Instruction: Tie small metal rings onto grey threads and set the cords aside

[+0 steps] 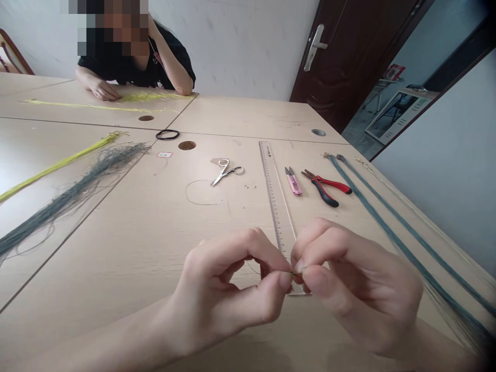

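Observation:
My left hand (236,279) pinches a thin dark thread between thumb and forefinger. Close against it, my right hand (349,284) also has thumb and fingertips closed on the thread, and the fingertips of both hands nearly meet. A short dark bit of the thread (293,273) shows between them; the rest is mostly hidden by the fingers. Under the hands lies a clear ruler (273,191). Beyond them on the table are pink thread snips (293,181), pliers (325,187) with red and black handles, and small silver scissors (225,172).
Grey-green thread bundles lie at left (77,191) and right (387,230). A yellow thread bundle (58,166) is at far left. A black hair tie (167,135) lies near a round table hole (187,145). Across the table sits a person (170,57) with yellow threads in front.

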Tool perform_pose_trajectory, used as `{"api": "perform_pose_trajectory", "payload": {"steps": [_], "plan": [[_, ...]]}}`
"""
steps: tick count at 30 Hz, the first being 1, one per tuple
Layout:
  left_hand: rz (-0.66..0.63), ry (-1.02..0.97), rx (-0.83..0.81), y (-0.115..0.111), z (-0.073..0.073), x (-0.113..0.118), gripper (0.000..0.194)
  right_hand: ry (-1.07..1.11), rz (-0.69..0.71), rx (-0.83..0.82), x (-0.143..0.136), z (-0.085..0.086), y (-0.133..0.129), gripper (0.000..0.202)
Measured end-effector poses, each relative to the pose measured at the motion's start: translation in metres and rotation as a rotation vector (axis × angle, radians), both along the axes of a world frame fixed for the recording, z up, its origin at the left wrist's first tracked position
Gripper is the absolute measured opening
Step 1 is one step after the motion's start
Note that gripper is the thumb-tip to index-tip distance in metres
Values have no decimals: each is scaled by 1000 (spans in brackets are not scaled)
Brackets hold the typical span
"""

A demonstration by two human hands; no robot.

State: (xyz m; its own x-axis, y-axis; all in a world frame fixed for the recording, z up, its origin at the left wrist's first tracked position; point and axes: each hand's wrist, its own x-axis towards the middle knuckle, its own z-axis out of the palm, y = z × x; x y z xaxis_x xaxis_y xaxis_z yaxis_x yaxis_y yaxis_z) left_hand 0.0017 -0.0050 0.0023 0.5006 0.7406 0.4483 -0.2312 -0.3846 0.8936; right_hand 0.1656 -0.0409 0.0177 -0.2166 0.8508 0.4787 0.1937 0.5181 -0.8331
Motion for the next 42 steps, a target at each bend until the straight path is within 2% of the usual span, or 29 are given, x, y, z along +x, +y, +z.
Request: {"api": "perform_pose_trajectory", "payload": {"steps": [5, 8, 26, 31, 34, 42], "plan": [[-84, -41, -44, 0, -2, 2, 21, 24, 100, -334, 3, 3, 2, 30], [-103, -55, -56, 1, -3, 3, 19, 81, 135, -414, 3, 4, 1, 28], [-64, -11, -65, 0, 1, 2, 19, 83, 139, -357, 2, 4, 0, 22], [-10, 7, -75, 0, 1, 2, 21, -14, 95, -243, 2, 6, -1, 18], [-26, 15, -82, 1, 1, 2, 20, -51, 57, -205, 1, 5, -2, 14], [-33, 8, -80, 0, 3, 1, 19, -73, 59, -157, 0, 2, -1, 18]]}}
